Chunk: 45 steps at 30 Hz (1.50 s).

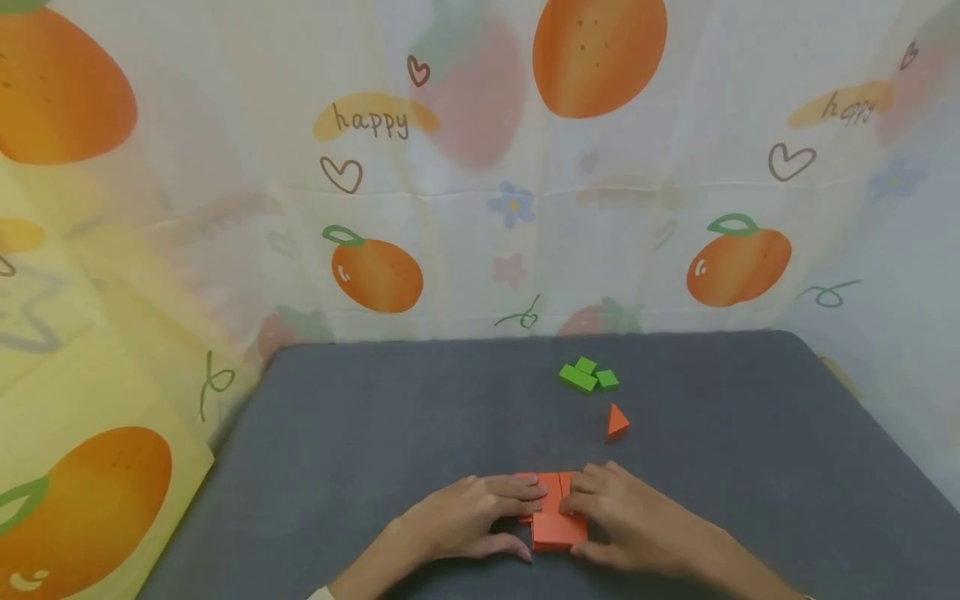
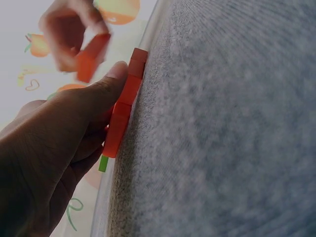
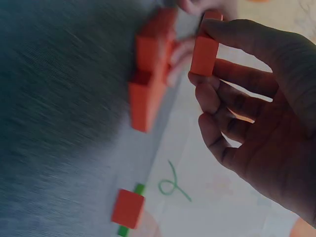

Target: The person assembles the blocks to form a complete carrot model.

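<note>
Right hand [image 1: 633,521] pinches one red block [image 3: 204,55]; left hand [image 1: 472,517] relaxed, resting on grouped red blocks [image 1: 553,486] on the table [image 1: 375,417]. Wrist views show the pinched block raised; head view can't confirm.

grouped blocks [image 1: 559,531]: plain orange-red, darker on shaded faces
triangular block [image 1: 617,423]: plain orange-red
far rectangular blocks [image 1: 577,378]: plain bright green
tabletop [image 1: 405,408]: dark blue-grey, finely flecked
backdrop cloth [image 1: 465,258]: off-white, yellow at the left, printed
printed oranges [image 1: 386,277]: deep orange, some with green leaves
printed strawberries [image 1: 476,96]: faded pinkish red, green tops
printed flowers [image 1: 512,205]: pale blue with a yellow centre; pale pink
happy lettering [image 1: 371,122]: dark brown over a yellow-orange streak
heart outlines [image 1: 342,190]: brown or faint grey
</note>
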Each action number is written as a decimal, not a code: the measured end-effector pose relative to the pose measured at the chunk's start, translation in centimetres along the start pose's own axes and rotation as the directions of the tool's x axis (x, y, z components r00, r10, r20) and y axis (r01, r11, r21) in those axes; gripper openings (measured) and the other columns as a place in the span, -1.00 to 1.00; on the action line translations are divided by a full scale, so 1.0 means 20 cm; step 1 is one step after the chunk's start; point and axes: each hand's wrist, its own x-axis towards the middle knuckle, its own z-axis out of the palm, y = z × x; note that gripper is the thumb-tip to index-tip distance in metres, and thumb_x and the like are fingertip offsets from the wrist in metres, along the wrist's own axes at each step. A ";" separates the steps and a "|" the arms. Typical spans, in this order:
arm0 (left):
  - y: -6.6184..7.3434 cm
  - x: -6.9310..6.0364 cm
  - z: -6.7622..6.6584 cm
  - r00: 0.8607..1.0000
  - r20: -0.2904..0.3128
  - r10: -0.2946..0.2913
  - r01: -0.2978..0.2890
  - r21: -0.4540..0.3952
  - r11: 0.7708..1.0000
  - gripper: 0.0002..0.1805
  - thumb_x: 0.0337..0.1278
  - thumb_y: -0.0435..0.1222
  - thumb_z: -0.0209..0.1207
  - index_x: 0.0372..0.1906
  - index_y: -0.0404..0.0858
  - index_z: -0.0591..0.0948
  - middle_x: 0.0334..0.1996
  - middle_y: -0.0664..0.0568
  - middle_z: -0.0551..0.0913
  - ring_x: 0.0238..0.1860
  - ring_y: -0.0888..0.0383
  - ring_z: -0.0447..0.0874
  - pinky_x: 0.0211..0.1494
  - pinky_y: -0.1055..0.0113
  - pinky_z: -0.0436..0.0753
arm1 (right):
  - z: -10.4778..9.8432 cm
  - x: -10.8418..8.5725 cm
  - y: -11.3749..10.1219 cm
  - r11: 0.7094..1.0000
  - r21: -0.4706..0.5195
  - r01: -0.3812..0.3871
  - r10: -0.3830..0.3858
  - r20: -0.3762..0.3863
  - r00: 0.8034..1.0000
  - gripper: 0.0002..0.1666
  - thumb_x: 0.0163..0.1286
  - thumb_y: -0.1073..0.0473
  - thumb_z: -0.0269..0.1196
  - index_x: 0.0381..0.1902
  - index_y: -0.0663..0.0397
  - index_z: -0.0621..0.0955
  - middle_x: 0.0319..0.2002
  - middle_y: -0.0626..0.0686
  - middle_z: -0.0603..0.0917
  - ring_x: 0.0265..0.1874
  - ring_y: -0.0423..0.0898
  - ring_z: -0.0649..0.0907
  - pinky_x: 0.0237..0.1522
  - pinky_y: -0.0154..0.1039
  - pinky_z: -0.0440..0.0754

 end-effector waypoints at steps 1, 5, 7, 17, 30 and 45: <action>0.00 0.00 0.00 1.000 0.007 -0.005 0.005 -0.001 1.000 -0.38 0.41 0.14 0.21 0.38 -0.12 0.62 0.43 0.12 0.58 0.50 0.24 0.50 0.40 0.34 0.63 | 0.02 -0.01 -0.01 1.000 0.004 0.004 -0.004 0.018 1.000 -0.74 0.39 -0.12 0.43 -0.08 -0.18 0.71 -0.28 -0.30 0.50 -0.27 -0.41 0.37 -0.21 -0.43 0.36; 0.00 0.00 -0.01 0.999 0.030 -0.021 0.021 -0.011 1.000 -0.35 0.41 0.15 0.20 0.43 -0.10 0.57 0.45 0.14 0.57 0.51 0.25 0.48 0.43 0.31 0.62 | 0.10 -0.05 -0.03 0.999 -0.005 0.043 -0.042 0.077 0.996 -0.70 0.42 -0.20 0.39 -0.06 -0.19 0.71 -0.22 -0.27 0.59 -0.23 -0.37 0.46 -0.22 -0.41 0.44; 0.00 0.00 -0.01 0.999 0.033 -0.027 0.027 -0.010 1.000 -0.34 0.40 0.16 0.20 0.44 -0.10 0.57 0.45 0.15 0.56 0.51 0.25 0.48 0.42 0.29 0.63 | 0.16 -0.06 -0.03 0.997 -0.021 0.070 -0.068 0.077 0.995 -0.67 0.44 -0.23 0.36 -0.07 -0.18 0.70 -0.20 -0.23 0.64 -0.22 -0.34 0.50 -0.27 -0.40 0.45; 0.00 0.00 -0.01 0.999 0.038 -0.038 0.039 -0.022 0.999 -0.32 0.40 0.16 0.19 0.46 -0.09 0.55 0.46 0.15 0.55 0.51 0.25 0.48 0.41 0.28 0.64 | 0.19 -0.03 -0.09 0.997 -0.081 -0.005 0.012 0.083 0.997 -0.50 0.43 -0.43 0.24 -0.07 -0.19 0.55 -0.28 -0.26 0.44 -0.33 -0.38 0.32 -0.31 -0.49 0.19; 0.01 0.00 -0.01 1.000 0.010 -0.023 0.023 -0.015 1.000 -0.33 0.39 0.16 0.21 0.43 -0.12 0.58 0.43 0.13 0.58 0.50 0.23 0.50 0.40 0.31 0.64 | 0.21 -0.01 -0.12 0.999 0.020 -0.044 0.042 0.083 0.996 -0.54 0.29 -0.01 0.51 0.00 -0.12 0.51 -0.27 -0.28 0.52 -0.29 -0.40 0.41 -0.31 -0.50 0.22; 0.01 0.00 0.01 0.999 -0.015 -0.049 0.049 -0.006 0.999 -0.34 0.39 0.17 0.23 0.41 -0.10 0.60 0.42 0.15 0.60 0.46 0.27 0.54 0.40 0.27 0.65 | 0.20 0.00 -0.13 0.979 0.135 -0.154 0.126 0.198 0.972 -0.58 0.34 0.07 0.47 -0.04 -0.13 0.45 -0.42 -0.32 0.45 -0.41 -0.45 0.40 -0.33 -0.47 0.27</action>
